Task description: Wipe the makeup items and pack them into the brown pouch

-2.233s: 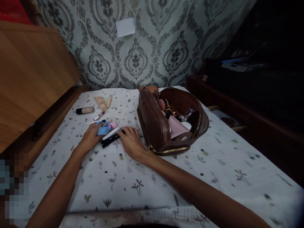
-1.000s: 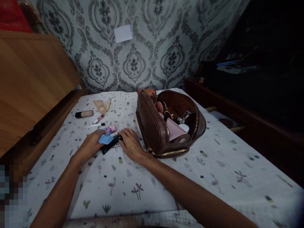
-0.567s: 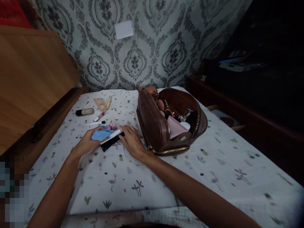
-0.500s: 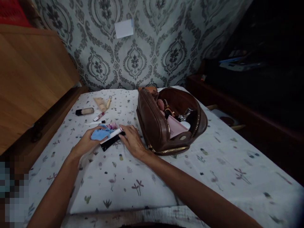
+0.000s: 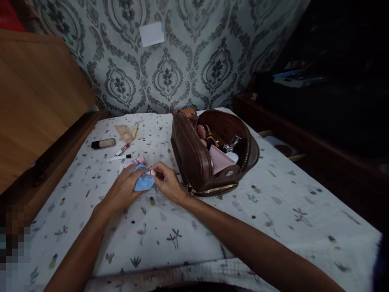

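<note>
The left hand [image 5: 125, 184] has its fingers curled around a blue cloth [image 5: 143, 183], grasping it against a small white item [image 5: 151, 172] with a red ring; the fingers of the right hand [image 5: 167, 182] pinch that item's exposed end, just left of the brown bag [image 5: 190, 156]. The wiping looks to be in progress, with this item not yet set down. Beyond the hands, 6 others lie loose on the printed sheet [image 5: 158, 243]: a pink-purple tube [image 5: 139, 160], a slim white stick [image 5: 117, 158], a small red tube [image 5: 122, 149], a black-capped bottle [image 5: 103, 143], a beige tube [image 5: 123, 133] and a thin yellowish tube [image 5: 135, 130]. Which of these have been wiped cannot be told. The unzipped bag contains several more, including a pink flat piece [image 5: 220, 159], all untouched by either hand.
</note>
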The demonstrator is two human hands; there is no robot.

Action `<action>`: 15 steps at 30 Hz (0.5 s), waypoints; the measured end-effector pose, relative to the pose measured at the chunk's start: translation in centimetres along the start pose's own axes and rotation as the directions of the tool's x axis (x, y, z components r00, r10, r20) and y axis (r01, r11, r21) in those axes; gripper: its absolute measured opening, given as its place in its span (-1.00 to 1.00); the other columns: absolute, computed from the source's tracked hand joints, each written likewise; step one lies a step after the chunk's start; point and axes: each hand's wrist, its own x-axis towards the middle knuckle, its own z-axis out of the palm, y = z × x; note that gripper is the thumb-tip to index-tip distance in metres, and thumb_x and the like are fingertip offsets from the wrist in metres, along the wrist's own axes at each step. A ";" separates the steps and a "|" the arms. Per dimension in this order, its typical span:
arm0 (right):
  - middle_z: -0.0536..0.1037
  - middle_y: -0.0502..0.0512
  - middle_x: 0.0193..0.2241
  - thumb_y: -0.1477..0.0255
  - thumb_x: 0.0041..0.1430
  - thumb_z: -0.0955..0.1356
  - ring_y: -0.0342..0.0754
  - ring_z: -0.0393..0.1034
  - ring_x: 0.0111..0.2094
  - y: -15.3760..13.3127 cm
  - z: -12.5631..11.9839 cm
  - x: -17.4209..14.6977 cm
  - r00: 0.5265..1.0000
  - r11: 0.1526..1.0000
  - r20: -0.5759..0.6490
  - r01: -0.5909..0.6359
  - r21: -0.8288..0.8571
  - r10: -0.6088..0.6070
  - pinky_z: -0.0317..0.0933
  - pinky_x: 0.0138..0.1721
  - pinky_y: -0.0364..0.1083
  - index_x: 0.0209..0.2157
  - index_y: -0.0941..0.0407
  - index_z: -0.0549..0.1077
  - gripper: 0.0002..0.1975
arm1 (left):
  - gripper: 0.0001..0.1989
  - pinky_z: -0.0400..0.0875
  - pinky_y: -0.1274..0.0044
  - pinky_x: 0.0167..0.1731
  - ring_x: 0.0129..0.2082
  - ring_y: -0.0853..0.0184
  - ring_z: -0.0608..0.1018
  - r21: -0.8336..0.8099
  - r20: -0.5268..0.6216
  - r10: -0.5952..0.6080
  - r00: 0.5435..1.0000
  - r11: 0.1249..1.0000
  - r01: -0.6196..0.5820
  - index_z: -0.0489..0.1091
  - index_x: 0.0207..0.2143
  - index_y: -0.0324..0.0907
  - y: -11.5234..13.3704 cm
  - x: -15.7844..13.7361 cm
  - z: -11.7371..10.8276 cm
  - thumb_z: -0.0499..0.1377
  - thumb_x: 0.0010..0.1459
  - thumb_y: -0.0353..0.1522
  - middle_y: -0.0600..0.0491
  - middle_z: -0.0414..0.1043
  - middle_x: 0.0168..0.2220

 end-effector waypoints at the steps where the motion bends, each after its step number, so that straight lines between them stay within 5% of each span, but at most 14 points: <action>1: 0.42 -0.05 -0.45 0.28 0.14 0.36 -0.14 0.30 -0.40 -0.2 0.0 0.0 1.000 1.000 -0.005 -0.001 0.011 0.001 0.18 -0.34 -0.16 -0.35 0.11 0.36 -0.82 | -0.65 0.42 0.31 -0.06 -0.07 0.08 0.52 0.023 0.003 -0.001 1.000 1.000 0.001 0.48 -0.07 -0.15 0.0 0.0 -0.1 0.05 0.26 -0.17 -0.13 0.49 -0.07; 7: 0.38 -0.09 -0.47 0.26 0.13 0.38 -0.16 0.32 -0.46 -1.3 -0.2 0.1 0.996 0.997 -0.080 -0.043 0.070 0.048 0.19 -0.41 -0.17 -0.34 0.09 0.34 -0.79 | -0.69 0.44 0.41 -0.19 -0.15 0.11 0.56 0.008 -0.021 -0.057 0.998 0.998 0.058 0.49 -0.15 -0.09 -2.0 -0.2 -1.0 0.10 0.18 -0.15 -0.04 0.53 -0.15; 15: 0.37 -0.11 -0.47 0.20 0.11 0.40 -0.19 0.33 -0.52 -1.7 -0.2 0.1 0.993 0.983 -0.093 -0.060 0.173 0.077 0.18 -0.46 -0.18 -0.34 0.08 0.30 -0.72 | -0.66 0.41 0.53 -0.49 -0.46 0.26 0.52 -0.393 -0.041 -0.282 0.958 0.887 0.244 0.51 -0.28 -0.10 -3.6 -0.5 -1.6 0.32 -0.02 -0.08 0.06 0.53 -0.42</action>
